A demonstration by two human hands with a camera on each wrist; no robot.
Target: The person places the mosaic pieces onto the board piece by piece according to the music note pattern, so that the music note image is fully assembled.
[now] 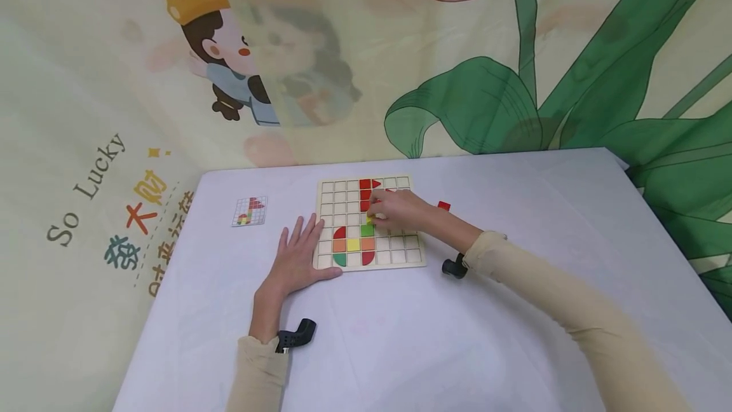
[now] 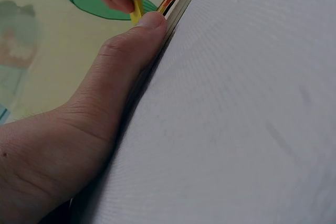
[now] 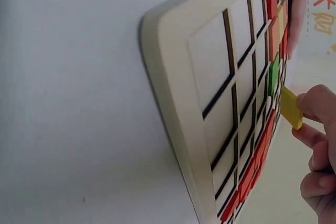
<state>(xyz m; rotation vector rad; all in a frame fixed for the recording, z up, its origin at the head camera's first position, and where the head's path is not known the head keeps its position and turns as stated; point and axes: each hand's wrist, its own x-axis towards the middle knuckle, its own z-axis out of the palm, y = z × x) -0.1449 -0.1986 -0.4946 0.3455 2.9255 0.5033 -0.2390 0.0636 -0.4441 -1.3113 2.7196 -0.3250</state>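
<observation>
A pale gridded board [image 1: 404, 255] lies on the table, with colored tiles set in several cells. My right hand [image 1: 400, 210] pinches a yellow tile [image 3: 290, 107] between thumb and finger. That tile is tilted on edge over the board, just above the green square tile [image 1: 367, 231]. With fingers spread, my left hand [image 1: 297, 256] rests at the board's left edge, its thumb along the near-left corner. Toward the board's near side sit a yellow square [image 1: 354, 245], two orange squares and rounded red and green tiles. Red tiles [image 1: 365, 185] fill cells near the far edge, partly hidden by my right hand.
A small printed card [image 1: 249, 211] with a colored grid pattern lies left of the board. Right of it, a loose red piece [image 1: 443, 206] shows beyond my right forearm. The white-covered table [image 1: 377, 336] meets a printed cloth backdrop at its far edge.
</observation>
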